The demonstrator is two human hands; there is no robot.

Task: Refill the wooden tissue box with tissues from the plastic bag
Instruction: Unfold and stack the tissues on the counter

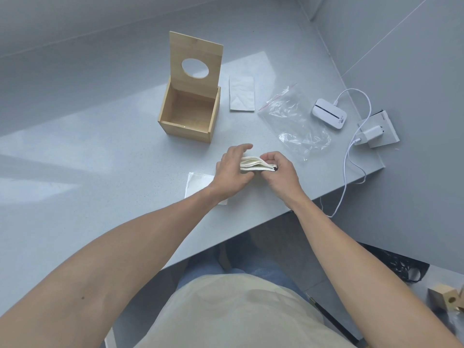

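Observation:
The wooden tissue box (187,126) stands open on the grey table, its lid with a round hole (195,56) tipped up at the back; the inside looks bare. A folded stack of white tissues (254,165) is held just above the table, in front of the box. My right hand (280,172) pinches the stack's right end and my left hand (232,172) grips its left side. The clear plastic bag (291,116) with a red zip edge lies flat to the right of the box. One folded tissue (241,94) lies beside the box, another (198,183) under my left wrist.
A white pocket device (329,113) with a cable (351,169) and a charger plug (371,134) on a wall socket sit at the table's right end. The table edge (251,227) runs diagonally in front of me. A small wooden block (445,298) sits at the lower right.

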